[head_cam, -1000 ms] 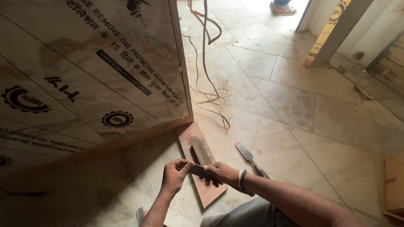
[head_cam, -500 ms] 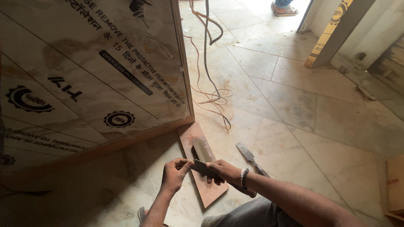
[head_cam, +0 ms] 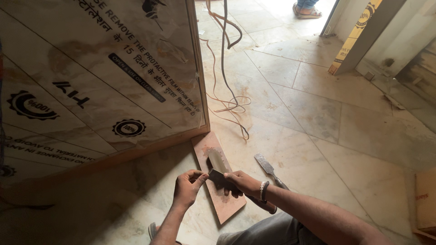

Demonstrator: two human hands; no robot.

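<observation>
Grey flat metal blade (head_cam: pixel 221 178), pinched between left hand (head_cam: pixel 187 188) and right hand (head_cam: pixel 244 183), hovers over reddish rectangular board (head_cam: pixel 225 204).

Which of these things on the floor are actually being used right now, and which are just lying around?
In use:
left hand
right hand
dark flat blade, held by both
reddish stone slab beneath

Lying about:
chisel
loose cables
film-covered panel
cardboard box
</observation>
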